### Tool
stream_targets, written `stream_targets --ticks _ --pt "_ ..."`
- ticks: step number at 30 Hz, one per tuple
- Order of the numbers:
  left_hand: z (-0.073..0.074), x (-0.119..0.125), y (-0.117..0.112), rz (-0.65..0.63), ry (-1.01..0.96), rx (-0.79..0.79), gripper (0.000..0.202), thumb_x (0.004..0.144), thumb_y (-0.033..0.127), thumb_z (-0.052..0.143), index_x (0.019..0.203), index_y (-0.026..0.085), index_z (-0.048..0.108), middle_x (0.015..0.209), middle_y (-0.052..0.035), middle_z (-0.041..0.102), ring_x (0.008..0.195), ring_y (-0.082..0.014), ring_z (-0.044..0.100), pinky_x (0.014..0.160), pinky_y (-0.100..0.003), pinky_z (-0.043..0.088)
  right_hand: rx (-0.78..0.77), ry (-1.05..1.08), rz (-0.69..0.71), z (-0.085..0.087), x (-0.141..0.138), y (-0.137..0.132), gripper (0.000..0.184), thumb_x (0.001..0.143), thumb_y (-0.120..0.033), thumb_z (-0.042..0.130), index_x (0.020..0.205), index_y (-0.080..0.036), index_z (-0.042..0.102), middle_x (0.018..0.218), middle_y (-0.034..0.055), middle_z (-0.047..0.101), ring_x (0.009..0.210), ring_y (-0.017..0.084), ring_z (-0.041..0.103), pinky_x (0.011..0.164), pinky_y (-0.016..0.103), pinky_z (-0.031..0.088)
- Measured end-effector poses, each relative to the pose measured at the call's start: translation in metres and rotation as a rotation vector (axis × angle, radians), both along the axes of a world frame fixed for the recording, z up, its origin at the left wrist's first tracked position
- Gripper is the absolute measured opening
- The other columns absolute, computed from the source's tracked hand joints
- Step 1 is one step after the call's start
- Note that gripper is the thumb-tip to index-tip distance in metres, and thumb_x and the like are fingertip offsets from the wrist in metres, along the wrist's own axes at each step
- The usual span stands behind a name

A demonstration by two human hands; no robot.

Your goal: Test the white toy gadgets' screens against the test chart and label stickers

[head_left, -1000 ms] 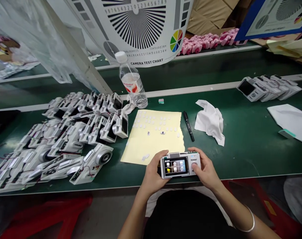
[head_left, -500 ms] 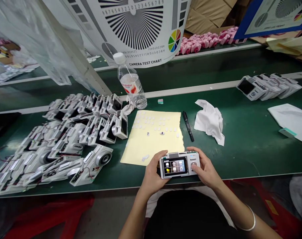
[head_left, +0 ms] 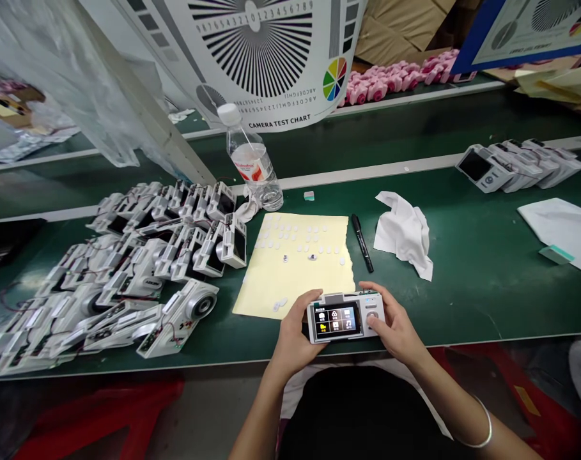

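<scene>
Both hands grip a white compact digital camera (head_left: 345,317) over the near edge of a green-topped workbench (head_left: 438,306), directly in front of the person's chest. Its long axis runs crosswise between the hands, and its lit touchscreen (head_left: 335,319) faces up toward the wearer, showing a grid of menu icons. Neither hand is clearly nearer. The left hand (head_left: 294,332) curls around the camera's left end, its fingers mostly hidden behind the body. The right hand (head_left: 396,322) cups the other end, with the thumb lying on a round control pad (head_left: 372,317); whether it is pressing cannot be told. A metal bangle (head_left: 482,434) circles the right wrist. Just beyond the hands lies a pale yellow backing sheet (head_left: 319,281) dotted with small white round stickers (head_left: 290,230). A black marker (head_left: 362,243) and a crumpled white cloth (head_left: 402,236) lie to its right. To the left sprawls a heap of partly assembled cameras (head_left: 127,275) with loose wires, and a plastic water bottle (head_left: 252,160) stands behind it. A stack of cameras (head_left: 515,166) sits at far right, below a hanging camera test chart (head_left: 256,57).
</scene>
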State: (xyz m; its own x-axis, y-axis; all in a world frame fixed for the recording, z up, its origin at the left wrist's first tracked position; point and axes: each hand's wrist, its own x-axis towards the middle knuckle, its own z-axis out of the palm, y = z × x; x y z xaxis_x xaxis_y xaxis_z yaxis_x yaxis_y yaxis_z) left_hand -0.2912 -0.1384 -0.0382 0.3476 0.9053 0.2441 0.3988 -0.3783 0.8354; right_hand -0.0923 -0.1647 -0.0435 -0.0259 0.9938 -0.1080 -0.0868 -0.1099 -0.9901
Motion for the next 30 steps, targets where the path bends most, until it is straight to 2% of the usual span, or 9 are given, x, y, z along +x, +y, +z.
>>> stream_targets --ticks 8,19,26,30 --pt "-0.0020 0.0006 0.0002 -0.004 -0.007 0.018 0.058 0.067 0.017 0.067 0.119 0.023 0.043 0.119 -0.0090 0.055 0.112 -0.0225 0.053 0.095 -0.036 0.046 -0.003 -0.015 -0.030 0.0004 -0.0016 -0.0009 0.045 0.072 -0.024 0.054 0.116 -0.022 0.044 0.098 0.0052 0.059 0.077 0.017 0.058 0.072 0.029 0.048" --pt "-0.0017 0.0002 0.0007 -0.009 -0.008 0.014 0.058 0.067 0.016 0.066 0.119 0.022 0.043 0.119 -0.0088 0.055 0.113 -0.0226 0.053 0.095 -0.036 0.046 0.003 0.002 -0.025 -0.0006 -0.0008 -0.0014 0.045 0.073 -0.022 0.055 0.117 -0.022 0.044 0.101 0.0058 0.059 0.079 0.017 0.058 0.073 0.028 0.048" --pt "-0.0017 -0.0005 0.0001 -0.005 -0.007 -0.030 0.057 0.067 0.017 0.065 0.120 0.022 0.044 0.120 -0.0095 0.055 0.110 -0.0237 0.055 0.092 -0.036 0.048 0.008 0.086 0.022 -0.0051 0.0022 -0.0037 0.048 0.075 -0.021 0.053 0.121 -0.022 0.041 0.100 0.0050 0.060 0.081 0.017 0.057 0.073 0.027 0.047" --pt "-0.0038 -0.0008 0.0004 -0.018 -0.016 0.009 0.058 0.066 0.017 0.065 0.120 0.022 0.043 0.120 -0.0099 0.055 0.112 -0.0238 0.053 0.094 -0.037 0.046 0.026 0.088 0.020 -0.0064 0.0021 -0.0042 0.047 0.074 -0.020 0.052 0.121 -0.023 0.041 0.102 0.0046 0.059 0.081 0.016 0.057 0.072 0.026 0.046"
